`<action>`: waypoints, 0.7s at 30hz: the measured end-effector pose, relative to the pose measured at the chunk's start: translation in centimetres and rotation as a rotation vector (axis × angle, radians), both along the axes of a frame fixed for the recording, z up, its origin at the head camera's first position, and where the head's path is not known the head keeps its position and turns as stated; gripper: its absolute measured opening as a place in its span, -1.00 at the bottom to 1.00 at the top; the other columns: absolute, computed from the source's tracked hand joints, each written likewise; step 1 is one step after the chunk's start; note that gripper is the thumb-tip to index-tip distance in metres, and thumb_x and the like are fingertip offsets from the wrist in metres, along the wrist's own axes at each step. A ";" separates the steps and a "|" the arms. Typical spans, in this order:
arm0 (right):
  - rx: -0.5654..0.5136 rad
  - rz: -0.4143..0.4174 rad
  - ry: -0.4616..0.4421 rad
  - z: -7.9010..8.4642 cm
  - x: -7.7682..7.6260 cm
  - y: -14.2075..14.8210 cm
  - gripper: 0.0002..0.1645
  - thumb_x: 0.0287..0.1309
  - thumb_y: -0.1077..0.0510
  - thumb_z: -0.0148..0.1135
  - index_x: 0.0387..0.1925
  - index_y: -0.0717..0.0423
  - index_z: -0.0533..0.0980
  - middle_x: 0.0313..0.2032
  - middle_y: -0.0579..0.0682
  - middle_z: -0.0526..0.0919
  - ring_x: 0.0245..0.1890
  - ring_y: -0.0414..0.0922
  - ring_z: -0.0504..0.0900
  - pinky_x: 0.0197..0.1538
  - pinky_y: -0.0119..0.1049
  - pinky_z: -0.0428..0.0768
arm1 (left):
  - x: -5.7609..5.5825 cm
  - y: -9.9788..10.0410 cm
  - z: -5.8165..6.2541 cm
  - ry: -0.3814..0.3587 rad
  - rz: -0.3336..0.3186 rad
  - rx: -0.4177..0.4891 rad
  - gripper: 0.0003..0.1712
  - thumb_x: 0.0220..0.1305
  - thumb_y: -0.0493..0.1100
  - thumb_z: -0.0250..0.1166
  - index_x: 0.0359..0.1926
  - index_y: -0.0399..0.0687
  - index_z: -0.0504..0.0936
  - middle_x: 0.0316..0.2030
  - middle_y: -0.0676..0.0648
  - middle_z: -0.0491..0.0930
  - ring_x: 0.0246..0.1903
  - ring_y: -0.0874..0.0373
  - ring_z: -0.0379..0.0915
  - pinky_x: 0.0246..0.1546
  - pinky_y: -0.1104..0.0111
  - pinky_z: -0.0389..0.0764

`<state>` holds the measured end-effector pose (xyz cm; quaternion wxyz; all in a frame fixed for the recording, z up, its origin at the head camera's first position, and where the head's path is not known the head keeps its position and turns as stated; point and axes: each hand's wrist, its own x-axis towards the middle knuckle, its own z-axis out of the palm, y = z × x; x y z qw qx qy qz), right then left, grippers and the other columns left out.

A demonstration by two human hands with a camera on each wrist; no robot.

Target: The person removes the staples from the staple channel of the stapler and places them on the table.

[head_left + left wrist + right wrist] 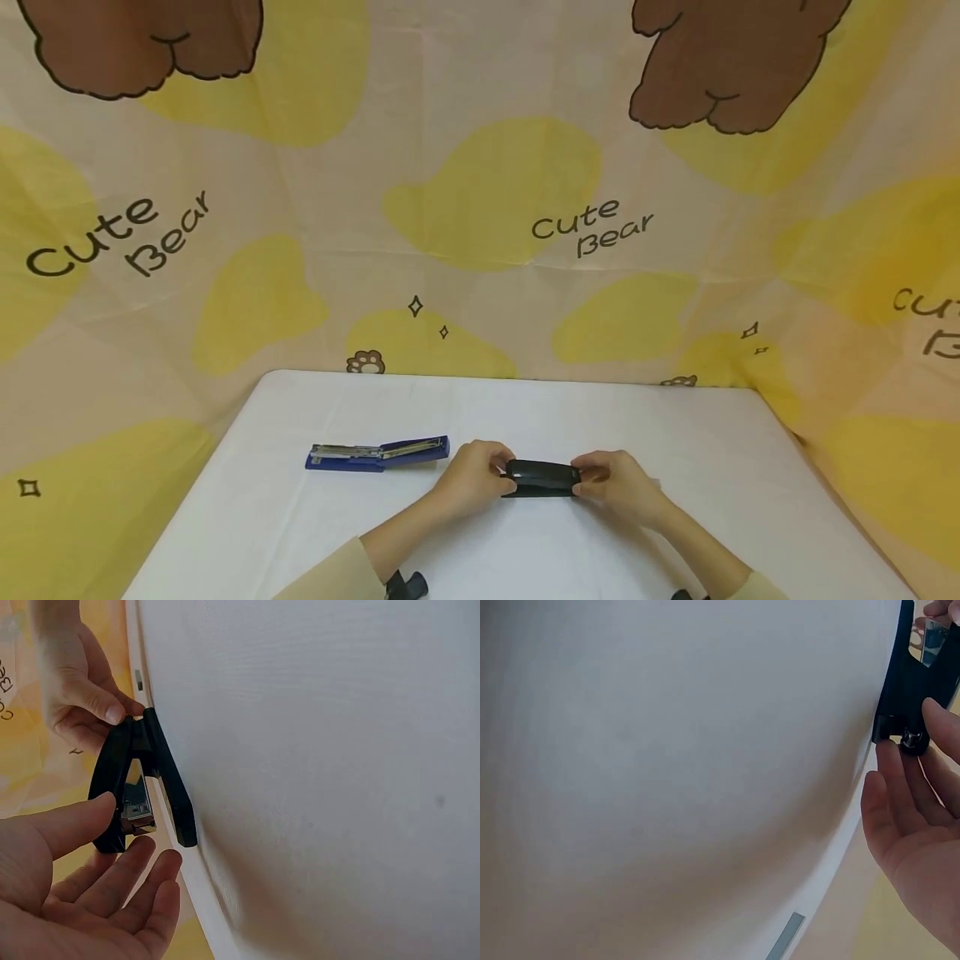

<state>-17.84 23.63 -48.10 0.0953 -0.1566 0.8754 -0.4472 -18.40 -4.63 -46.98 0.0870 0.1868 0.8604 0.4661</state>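
A black stapler (542, 477) lies lengthwise between my two hands over the white table. Its top arm stands apart from its base, with the metal part (137, 802) showing in the gap in the left wrist view. My left hand (471, 477) pinches the front end of the top arm between thumb and fingers. At the hinge end, my right hand (618, 486) grips the stapler; its thumb (943, 724) lies along one side and fingertips touch the end. To the left, a blue stapler (378, 454) rests on the table, spread wide open with its metal rail showing.
A small grey strip (786, 936) lies on the table (322, 542) beyond my right hand, mostly hidden behind it in the head view. A printed cloth (480, 200) with bears hangs behind the table's far edge and down both sides.
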 end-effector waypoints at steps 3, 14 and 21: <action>0.006 0.015 0.001 0.0 0.2 -0.2 -0.55 0.13 0.27 0.54 0.04 0.35 0.65 -0.19 0.04 0.79 -0.19 -0.08 0.74 -0.11 -0.39 0.63 | 0.3 -0.4 0.0 -0.046 -0.005 0.017 -0.71 0.11 -0.37 0.54 -0.11 -0.22 0.74 -0.35 0.03 0.71 -0.36 0.20 0.58 -0.35 0.33 0.56; 0.024 0.054 0.004 0.2 1.1 -1.2 -0.57 0.11 0.23 0.56 0.01 0.31 0.67 -0.20 -0.01 0.78 -0.22 -0.10 0.72 -0.13 -0.39 0.63 | 1.3 -1.8 0.4 -0.120 -0.021 0.064 -0.69 0.09 -0.38 0.53 -0.10 -0.24 0.73 -0.30 0.00 0.71 -0.31 0.15 0.62 -0.35 0.31 0.60; 0.012 0.078 -0.008 0.3 1.3 -1.7 -0.59 0.08 0.24 0.58 -0.02 0.29 0.68 -0.23 -0.04 0.78 -0.24 -0.15 0.72 -0.15 -0.39 0.64 | 1.7 -2.7 0.4 -0.142 -0.027 0.091 -0.67 0.06 -0.38 0.54 -0.10 -0.26 0.73 -0.34 0.03 0.69 -0.36 0.18 0.61 -0.41 0.35 0.59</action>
